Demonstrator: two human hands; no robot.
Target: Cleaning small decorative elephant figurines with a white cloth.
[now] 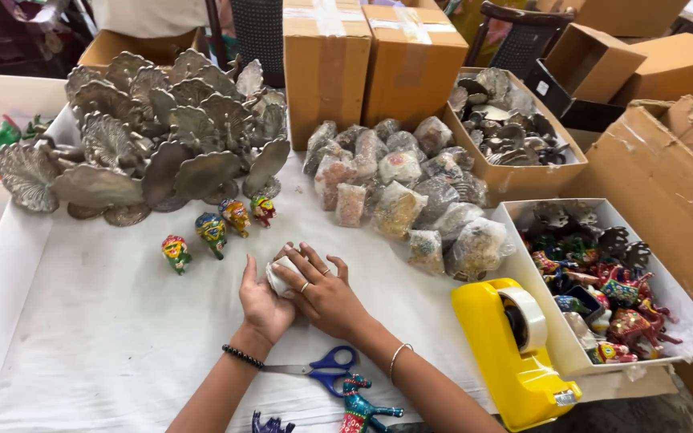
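White tablecloth (106,321): both hands cupped around wrapped bundle (280,277), fingers curled.

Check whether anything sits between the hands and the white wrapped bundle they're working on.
Nothing visible does. The left hand cups the white wrapped bundle from below and the right hand lies over it, both touching it directly. The scissors lie nearer the wrists, apart from it.

Bare white worktop (106,337) left of the hands, painted figurines (216,228) and metal peacocks (146,136) blocking ahead, wrapped bundles (407,196) and yellow tape dispenser (515,345) crowding right, scissors (318,369) just behind.
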